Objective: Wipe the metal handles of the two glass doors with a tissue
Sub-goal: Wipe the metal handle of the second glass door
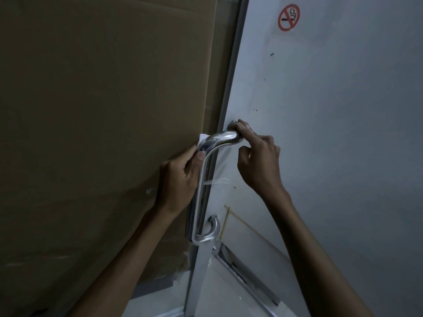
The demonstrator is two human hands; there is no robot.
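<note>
Nearest the camera, two bare forearms rise from the bottom edge toward a door handle. At lower centre, pale floor tiles (158, 303) show through the glass, along with a metal bottom rail (247, 273) running diagonally.

The left hand (180, 179) reaches the upper bend of the metal handle (201, 186), a polished tube that runs down vertically and curls into a hook at its lower end. This hand's grip is clamped on a white tissue (202, 139), thumb and fingers pinching it against the handle's top curve; a corner of the tissue pokes out above the fingers. The thumb lies along the tube just below the bend.

The right hand (259, 161) is just beside it, at the handle's upper mount. Its forefinger and thumb curl around the short horizontal part of the handle where it meets the door, with the other fingers folded loosely below; its grip is closed on the metal there.

The handle is fixed to the frosted glass door (320, 133), close to the grey door edge strip (231, 72). Some clear tape (219, 180) and yellowish tape lines (240, 219) mark the glass near the handle.

Behind, on the left, a large sheet of brown cardboard (103, 110) covers the neighbouring pane. High on the right door sits a red no-smoking sticker (288, 17).
</note>
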